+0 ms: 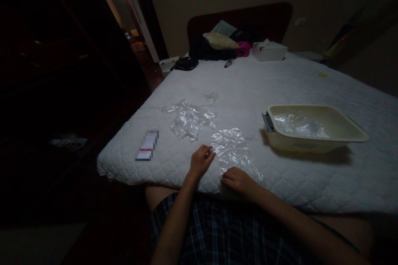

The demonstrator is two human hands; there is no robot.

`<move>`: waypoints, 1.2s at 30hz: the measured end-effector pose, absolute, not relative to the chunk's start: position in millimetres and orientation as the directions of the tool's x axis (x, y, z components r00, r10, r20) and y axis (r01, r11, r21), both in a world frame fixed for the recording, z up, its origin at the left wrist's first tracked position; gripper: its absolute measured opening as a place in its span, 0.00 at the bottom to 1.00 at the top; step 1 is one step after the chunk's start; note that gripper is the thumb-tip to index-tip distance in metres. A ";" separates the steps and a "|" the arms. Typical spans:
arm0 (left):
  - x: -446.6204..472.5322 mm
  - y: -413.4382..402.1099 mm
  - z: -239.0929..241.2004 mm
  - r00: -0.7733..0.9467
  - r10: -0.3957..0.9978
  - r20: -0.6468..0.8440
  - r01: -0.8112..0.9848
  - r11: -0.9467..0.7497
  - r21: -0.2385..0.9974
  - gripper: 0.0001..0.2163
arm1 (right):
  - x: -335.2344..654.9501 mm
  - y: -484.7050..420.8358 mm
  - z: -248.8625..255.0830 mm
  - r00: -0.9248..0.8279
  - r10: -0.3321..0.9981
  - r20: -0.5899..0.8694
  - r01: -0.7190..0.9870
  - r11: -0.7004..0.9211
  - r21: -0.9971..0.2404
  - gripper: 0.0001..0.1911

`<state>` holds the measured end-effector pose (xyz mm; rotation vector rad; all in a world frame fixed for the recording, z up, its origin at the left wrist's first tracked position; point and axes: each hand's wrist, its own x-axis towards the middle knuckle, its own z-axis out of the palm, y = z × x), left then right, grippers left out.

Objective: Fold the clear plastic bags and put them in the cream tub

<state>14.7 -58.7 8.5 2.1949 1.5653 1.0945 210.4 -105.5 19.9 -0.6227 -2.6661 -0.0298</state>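
Note:
A clear plastic bag [233, 147] lies spread on the white quilted bed in front of me. My left hand [200, 160] is at the bag's left edge, its fingers bent and closed there. On the bag's near edge, my right hand [238, 180] has its fingers curled together and pointing left. How much of the plastic each hand pinches is partly hidden. Beyond my left hand sits a crumpled pile of clear plastic bags [191, 120], with a smaller clear piece [212, 97] behind it.
A cream plastic basin [311, 143] with clear bags inside stands on the bed [267, 87] at right. A blurred-out phone-like object [147, 145] lies at left. Farther back are a white box [269, 51], a beige cushion [220, 41], dark clothes and a black bag [186, 63].

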 end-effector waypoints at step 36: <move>31.3 -73.6 0.8 0.338 0.677 0.654 0.650 -0.670 0.358 0.07 | 215.4 -33.4 32.6 -0.344 0.907 0.243 0.446 0.385 -0.808 0.13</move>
